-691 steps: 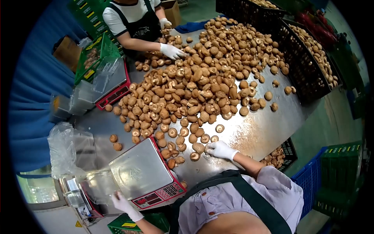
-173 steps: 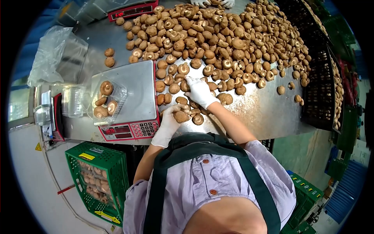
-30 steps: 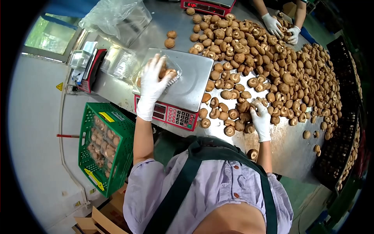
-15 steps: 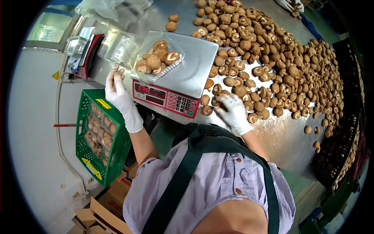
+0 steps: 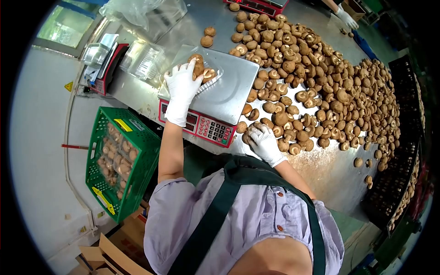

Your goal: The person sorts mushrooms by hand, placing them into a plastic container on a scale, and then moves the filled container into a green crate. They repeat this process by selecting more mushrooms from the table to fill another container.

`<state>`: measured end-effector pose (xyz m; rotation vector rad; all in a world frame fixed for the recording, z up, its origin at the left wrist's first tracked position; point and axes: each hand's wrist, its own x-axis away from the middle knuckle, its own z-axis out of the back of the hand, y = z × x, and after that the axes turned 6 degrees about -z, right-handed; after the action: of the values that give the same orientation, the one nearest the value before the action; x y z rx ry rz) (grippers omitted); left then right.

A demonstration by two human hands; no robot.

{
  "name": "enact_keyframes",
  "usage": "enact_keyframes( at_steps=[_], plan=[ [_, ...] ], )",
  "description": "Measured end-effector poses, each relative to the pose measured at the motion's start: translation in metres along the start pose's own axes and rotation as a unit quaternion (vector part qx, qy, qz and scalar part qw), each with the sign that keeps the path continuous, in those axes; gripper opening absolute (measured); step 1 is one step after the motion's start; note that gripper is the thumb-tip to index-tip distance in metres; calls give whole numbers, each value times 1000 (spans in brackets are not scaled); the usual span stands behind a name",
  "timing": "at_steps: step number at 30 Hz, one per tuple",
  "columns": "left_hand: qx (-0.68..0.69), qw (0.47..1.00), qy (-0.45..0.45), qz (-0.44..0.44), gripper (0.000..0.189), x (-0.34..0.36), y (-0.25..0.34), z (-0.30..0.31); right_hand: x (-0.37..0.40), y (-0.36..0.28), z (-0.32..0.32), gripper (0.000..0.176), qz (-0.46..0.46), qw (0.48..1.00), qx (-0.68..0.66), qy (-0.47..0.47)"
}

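Note:
A clear plastic tray (image 5: 215, 81) of brown shiitake mushrooms (image 5: 198, 68) sits on the steel platform of a red digital scale (image 5: 243, 87). My left hand (image 5: 182, 87), in a white glove, reaches over the tray, its fingers and thumb bent around a mushroom there and covering part of the contents and the scale's display. At the near edge of a big loose mushroom pile (image 5: 316, 73), my gloved right hand (image 5: 264, 142) is closed over a mushroom (image 5: 247, 136), which is partly hidden under the fingers.
Stacked clear trays (image 5: 143, 59) lie left of the scale, near a second red scale (image 5: 110, 68). A green crate (image 5: 151, 160) with packed mushrooms stands lower left, above cardboard boxes (image 5: 121, 252). A black crate (image 5: 389, 183) borders the right. Another person's gloved hand (image 5: 347, 18) shows at the far side.
My left hand has moved right and up from beside the tray onto the mushrooms in it. The right hand has shifted slightly left and down, its fingers now more curled. The view has shifted a little.

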<state>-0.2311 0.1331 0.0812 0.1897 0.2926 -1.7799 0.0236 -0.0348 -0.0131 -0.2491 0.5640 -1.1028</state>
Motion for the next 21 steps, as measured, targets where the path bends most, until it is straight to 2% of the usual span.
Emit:
enact_keyframes(
  at_steps=[1, 3, 4, 5, 7, 8, 9, 10, 11, 12, 13, 15, 17, 18, 19, 21],
  plan=[
    [1, 1000, 2, -5, 52, -2, -2, 1, 1, 0, 2, 22, -5, 1000, 2, 2],
    [55, 995, 78, -9, 55, -1, -4, 5, 4, -1, 11, 22, -70, 997, -30, -3],
    [111, 982, 154, -20, 54, 0, -2, 12, 3, -2, 18, 22, -108, 991, -79, 19],
    [119, 979, 165, -29, 50, 3, 2, 22, 0, 1, 23, 20, -125, 983, -128, 40],
    [220, 940, 242, -98, 47, 9, 18, 37, 1, -2, 40, 24, -232, 947, -219, 41],
    [289, 920, 231, -127, 48, 16, 36, 50, -3, -6, 54, 25, -346, 888, -303, -8],
    [353, 886, 231, -189, 47, 23, 55, 55, -4, -3, 65, 38, -413, 788, -452, -67],
    [458, 839, 177, -233, 45, 33, 79, 58, 0, 3, 65, 46, -369, 742, -558, -47],
    [486, 830, 80, -261, 43, 43, 99, 71, 3, 8, 65, 53, -316, 686, -655, -25],
    [553, 787, -124, -243, 47, 56, 114, 58, 6, 12, 70, 64, -296, 662, -686, -59],
    [507, 805, -17, -308, 52, 76, 134, 38, 8, 5, 73, 58, -303, 677, -671, -2],
    [489, 810, -50, -320, 56, 93, 153, 32, 17, 9, 77, 48, -388, 751, -531, -51],
    [550, 790, -73, -261, 49, 101, 158, 12, 28, 15, 89, 27, -416, 728, -545, 7],
    [525, 823, -65, -208, 42, 98, 156, 8, 51, 33, 91, 23, -469, 738, -484, 49],
    [546, 820, -69, -154, 31, 94, 156, 11, 63, 43, 93, 20, -512, 741, -426, 84],
    [552, 823, -73, -110, 24, 88, 153, 5, 81, 51, 98, 17, -493, 841, -170, 141]
  ],
)
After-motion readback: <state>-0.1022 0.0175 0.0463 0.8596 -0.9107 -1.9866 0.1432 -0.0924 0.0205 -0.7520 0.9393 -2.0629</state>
